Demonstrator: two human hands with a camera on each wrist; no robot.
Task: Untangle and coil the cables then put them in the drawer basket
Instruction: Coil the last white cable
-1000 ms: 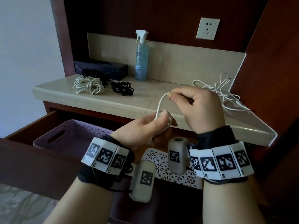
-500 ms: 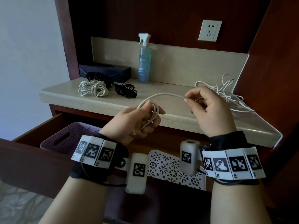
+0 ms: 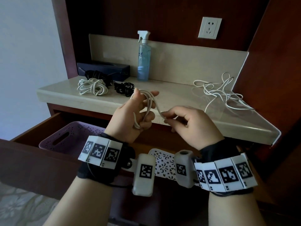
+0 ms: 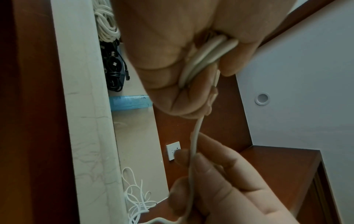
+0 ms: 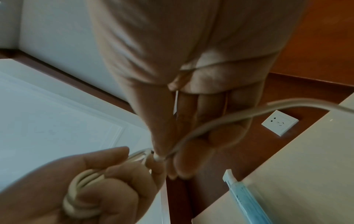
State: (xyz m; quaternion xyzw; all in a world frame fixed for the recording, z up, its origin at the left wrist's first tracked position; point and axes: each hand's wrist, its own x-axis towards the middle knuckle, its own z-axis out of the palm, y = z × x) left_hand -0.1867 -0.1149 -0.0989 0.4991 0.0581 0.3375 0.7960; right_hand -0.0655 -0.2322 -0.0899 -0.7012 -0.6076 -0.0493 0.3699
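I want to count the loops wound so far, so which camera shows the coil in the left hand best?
The left wrist view: the coil fills the palm, strands side by side. The head view shows its whole loop, smaller; the right wrist view only a blurred bunch.

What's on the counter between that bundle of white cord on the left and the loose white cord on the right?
In the head view, a small black cable bundle and a blue spray bottle stand between the white bundle and the loose cord.

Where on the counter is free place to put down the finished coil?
Bare counter lies between the spray bottle and the loose white cable tangle. The left end is crowded: white cable bundle, black cables, dark box.
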